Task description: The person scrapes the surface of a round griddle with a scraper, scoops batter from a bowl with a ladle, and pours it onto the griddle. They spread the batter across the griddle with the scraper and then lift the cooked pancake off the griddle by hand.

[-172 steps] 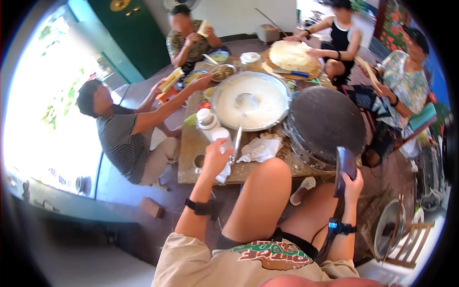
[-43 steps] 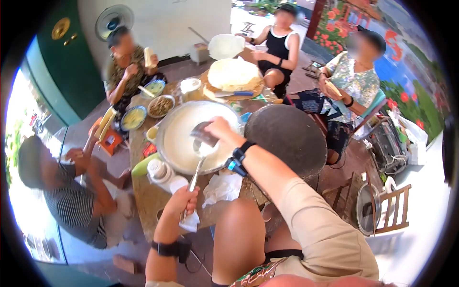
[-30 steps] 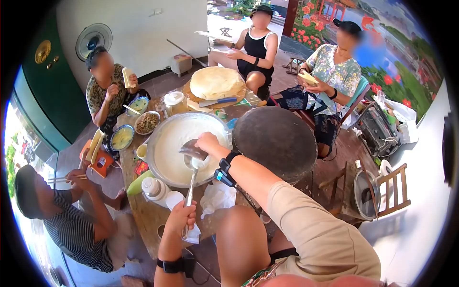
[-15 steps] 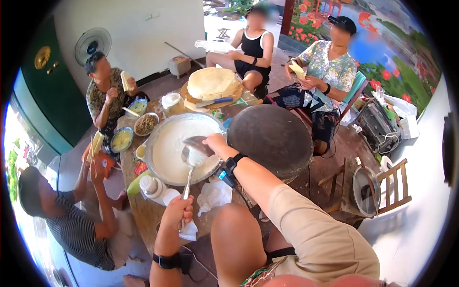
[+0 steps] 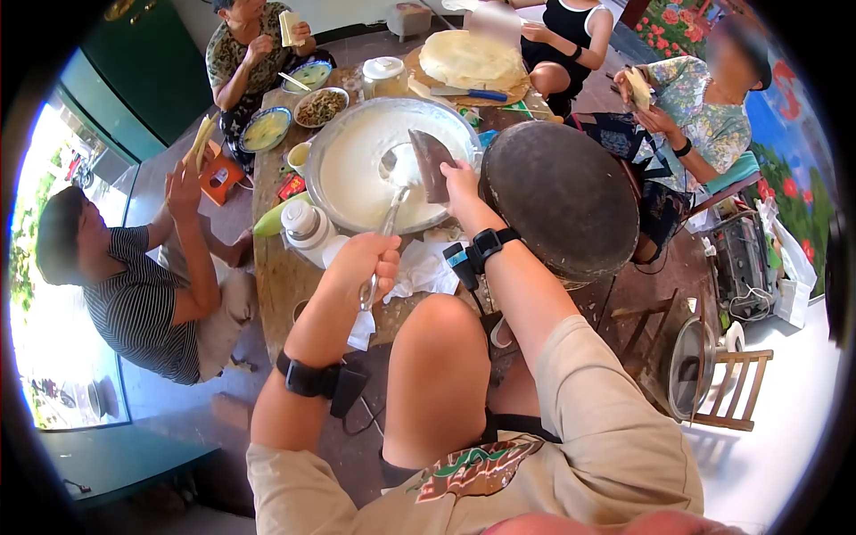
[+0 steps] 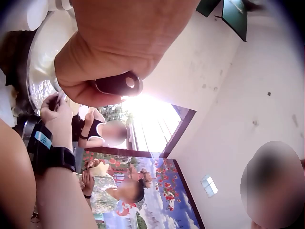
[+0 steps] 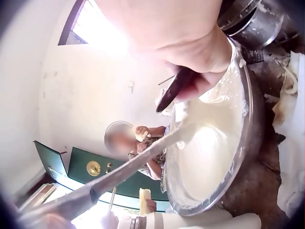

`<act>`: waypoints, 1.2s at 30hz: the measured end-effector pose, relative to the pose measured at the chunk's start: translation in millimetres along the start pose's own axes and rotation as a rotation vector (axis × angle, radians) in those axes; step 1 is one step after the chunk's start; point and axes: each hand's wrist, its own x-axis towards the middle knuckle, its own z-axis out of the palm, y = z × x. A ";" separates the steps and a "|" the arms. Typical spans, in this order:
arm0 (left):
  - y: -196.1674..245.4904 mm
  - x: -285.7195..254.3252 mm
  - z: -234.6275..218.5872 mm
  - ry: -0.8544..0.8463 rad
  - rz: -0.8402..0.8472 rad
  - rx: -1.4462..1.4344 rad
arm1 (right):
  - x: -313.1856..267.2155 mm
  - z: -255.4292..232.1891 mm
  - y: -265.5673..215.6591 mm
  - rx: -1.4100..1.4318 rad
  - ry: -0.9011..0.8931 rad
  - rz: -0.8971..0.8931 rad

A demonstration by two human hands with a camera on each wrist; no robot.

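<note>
My left hand point(image 5: 361, 260) grips the long handle of a metal ladle point(image 5: 390, 212), its bowl down in the white batter point(image 5: 352, 165) of a wide metal basin point(image 7: 245, 119). In the left wrist view, the handle's end point(image 6: 121, 84), with a hole in it, sticks out of the fist. A dark, flat scraper point(image 5: 432, 165) is held by its edge in my right hand point(image 5: 462, 185), over the basin's right side and just right of the ladle. Seen from the right wrist, the scraper point(image 7: 174, 90) is nearly edge-on above the batter.
A round black griddle point(image 5: 562, 201) stands right of the basin. Behind are stacked flatbreads point(image 5: 473, 61), a knife point(image 5: 473, 93) and food bowls point(image 5: 266, 130). A white bottle point(image 5: 303, 223) and crumpled tissue point(image 5: 419, 267) lie nearer me. Several people sit around the table, some holding rolled food.
My left hand has taken hold of the ladle. The scraper came from beside the griddle to the ladle's bowl, then moved right, off the ladle. The head view has tilted down.
</note>
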 end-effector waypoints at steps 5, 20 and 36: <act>9.5 9.0 3.0 -0.061 -0.052 -0.116 | -15.4 7.5 15.6 0.024 0.028 0.046; 53.1 -14.7 21.1 -0.232 -0.181 -0.334 | -28.8 -0.7 22.4 0.103 -0.144 -0.133; 72.0 -22.9 3.0 -0.031 -0.020 0.231 | -0.8 -15.2 -140.5 -0.040 -0.197 0.154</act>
